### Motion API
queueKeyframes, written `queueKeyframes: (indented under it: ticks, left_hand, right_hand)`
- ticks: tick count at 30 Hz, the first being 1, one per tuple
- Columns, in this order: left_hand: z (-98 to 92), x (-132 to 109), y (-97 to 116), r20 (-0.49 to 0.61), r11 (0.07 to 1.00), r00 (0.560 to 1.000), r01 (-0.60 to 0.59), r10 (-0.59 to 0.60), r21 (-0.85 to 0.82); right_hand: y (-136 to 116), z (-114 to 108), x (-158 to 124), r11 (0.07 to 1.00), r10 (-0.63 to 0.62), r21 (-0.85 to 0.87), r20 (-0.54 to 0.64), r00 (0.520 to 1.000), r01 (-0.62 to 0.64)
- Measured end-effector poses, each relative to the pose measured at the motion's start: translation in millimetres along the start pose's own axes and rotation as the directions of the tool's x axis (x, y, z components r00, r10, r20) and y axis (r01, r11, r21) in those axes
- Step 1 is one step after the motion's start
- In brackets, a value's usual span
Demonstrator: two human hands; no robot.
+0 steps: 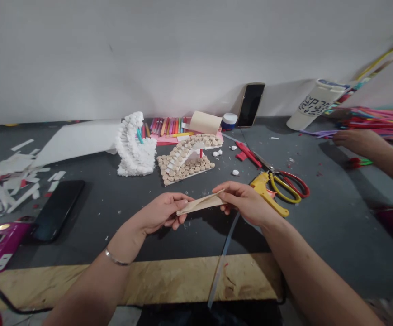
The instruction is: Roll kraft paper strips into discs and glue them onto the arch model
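Observation:
Both my hands pinch a narrow folded strip of beige paper (pixel 200 203) above the front of the dark table. My left hand (pixel 165 210) has its left end between thumb and fingers. At the other end, my right hand (pixel 243 201) grips the upper corner. Just beyond the strip stands a small arched model covered in beige discs (pixel 186 160), with a red post under its arch. Beside it is a white, lumpy curved model (pixel 133 149) with a teal piece. A yellow glue gun (pixel 267 192) lies right behind my right hand, a clear glue stick trailing toward the table edge.
Scissors (pixel 284 183) with red and yellow handles lie at right. A black phone (pixel 59 210) and white paper scraps (pixel 11 185) are at left. Markers (pixel 169 127), a beige paper roll (pixel 205 122) and a leaning phone (pixel 251 104) stand behind. Another person's hand (pixel 359 142) touches pipe cleaners (pixel 372 120).

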State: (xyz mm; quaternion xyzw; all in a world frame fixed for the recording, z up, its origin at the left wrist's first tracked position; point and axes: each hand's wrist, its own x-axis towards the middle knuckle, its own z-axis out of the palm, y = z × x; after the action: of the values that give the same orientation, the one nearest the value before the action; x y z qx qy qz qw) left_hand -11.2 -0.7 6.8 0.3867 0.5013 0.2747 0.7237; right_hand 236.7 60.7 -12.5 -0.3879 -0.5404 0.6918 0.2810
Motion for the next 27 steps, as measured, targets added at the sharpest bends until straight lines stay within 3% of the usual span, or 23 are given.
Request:
queueKeyframes:
  ticks: [7,11,19,24,27]
  left_hand:
    - [-4.3,-0.7,-1.4,0.018,1.000,1.000,0.004,-0.004,-0.001]
    - [-6.4,-1.8,-0.3,0.044,1.000,0.999,0.001,-0.002,0.013]
    - [-4.7,-2.6,0.9,0.020,0.968,1.000,-0.005,0.000,0.252]
    - [0.1,-4.4,11.4,-0.129,0.833,0.974,-0.087,0.187,0.547]
    - [-0.2,-5.0,20.2,-0.183,0.722,0.940,-0.088,0.288,0.687]
  right_hand:
    - [-3.8,-0.2,-3.1,1.000,-0.017,0.022,0.028,0.999,0.016]
    - [-3.9,-1.0,-2.8,0.998,-0.017,-0.067,0.024,1.000,0.018]
    - [-4.2,-5.2,-0.1,0.966,0.081,-0.251,0.069,0.994,-0.061]
    - [-11.5,-3.6,0.7,0.899,0.011,-0.439,0.038,0.999,0.007]
    - [-19.4,-1.3,3.5,0.784,-0.072,-0.617,0.028,0.997,0.074]
